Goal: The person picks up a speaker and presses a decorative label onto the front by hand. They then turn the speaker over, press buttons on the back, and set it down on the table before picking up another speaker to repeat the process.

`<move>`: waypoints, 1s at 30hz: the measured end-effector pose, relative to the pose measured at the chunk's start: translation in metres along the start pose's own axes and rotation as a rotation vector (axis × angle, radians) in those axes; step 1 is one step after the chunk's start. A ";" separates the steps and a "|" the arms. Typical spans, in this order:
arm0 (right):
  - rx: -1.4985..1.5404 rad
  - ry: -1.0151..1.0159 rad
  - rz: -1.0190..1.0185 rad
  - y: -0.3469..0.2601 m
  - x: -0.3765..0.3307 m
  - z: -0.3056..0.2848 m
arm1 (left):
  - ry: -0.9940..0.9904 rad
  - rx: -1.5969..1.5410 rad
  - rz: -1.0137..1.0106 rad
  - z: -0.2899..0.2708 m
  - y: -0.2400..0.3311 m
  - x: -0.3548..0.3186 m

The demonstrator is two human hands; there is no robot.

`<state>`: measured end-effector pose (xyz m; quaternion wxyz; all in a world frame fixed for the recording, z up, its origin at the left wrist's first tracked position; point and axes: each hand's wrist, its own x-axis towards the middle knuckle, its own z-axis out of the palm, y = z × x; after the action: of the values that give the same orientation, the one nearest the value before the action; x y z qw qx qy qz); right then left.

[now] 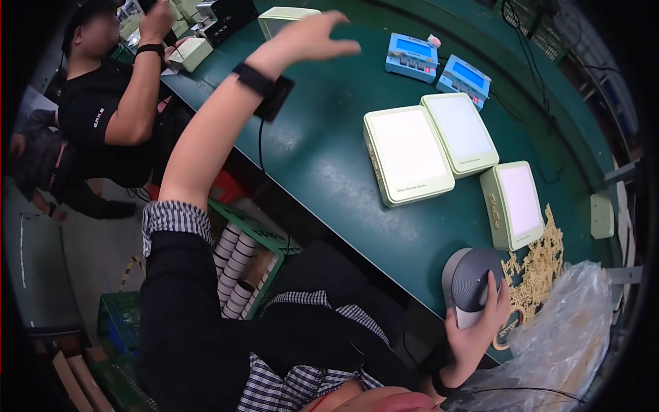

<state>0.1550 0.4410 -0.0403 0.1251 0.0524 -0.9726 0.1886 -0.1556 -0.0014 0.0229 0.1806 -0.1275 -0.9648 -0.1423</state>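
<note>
My left hand (312,40) is stretched out over the far part of the green bench, its fingers apart and holding nothing. Just behind it stands a pale green box-shaped device (278,22), partly hidden by the hand. My right hand (479,326) grips a grey coiled roll (473,278) at the bench's near right edge, with fingers over its flat top and the thumb at its side. Beyond the roll, three pale green devices with light front panels lie close together: a large one (410,154), another (461,134) against it, and a smaller one (516,206) nearer the roll.
Two blue display units (412,56) (465,79) stand at the back. Wooden letter-like pieces (539,264) pile up by clear plastic wrapping (549,329) and a tape ring (509,331). A green crate (264,275) of rolls sits below the bench. A co-worker (103,96) stands at left.
</note>
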 end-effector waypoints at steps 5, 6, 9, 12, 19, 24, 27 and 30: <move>-0.002 -0.032 0.055 0.002 0.002 0.003 | 0.291 0.567 -0.264 0.052 -0.078 0.046; -0.003 -0.038 0.055 0.002 0.001 0.004 | 0.264 0.585 -0.327 0.054 -0.078 0.047; -0.007 -0.046 0.056 -0.002 0.001 0.000 | 0.111 0.493 -0.282 0.041 -0.104 0.046; -0.002 -0.050 0.069 -0.004 0.001 -0.002 | 0.149 0.319 -0.126 0.035 -0.148 0.039; 0.049 -0.038 0.042 0.000 0.006 -0.004 | -0.037 -0.013 -0.535 -0.003 -0.191 0.015; 0.156 0.132 0.079 0.015 -0.004 0.002 | 0.081 -0.170 -0.220 -0.013 -0.128 -0.041; 0.325 0.331 0.079 0.027 -0.022 0.014 | 0.084 -0.361 -0.052 -0.072 0.013 -0.112; 0.921 0.636 0.207 0.032 -0.049 0.028 | 0.076 -0.413 0.150 -0.098 0.114 -0.165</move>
<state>0.1912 0.4623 -0.0893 0.3572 -0.0533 -0.7046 0.6108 0.0575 0.0407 0.0729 0.1968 -0.2278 -0.8956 -0.3276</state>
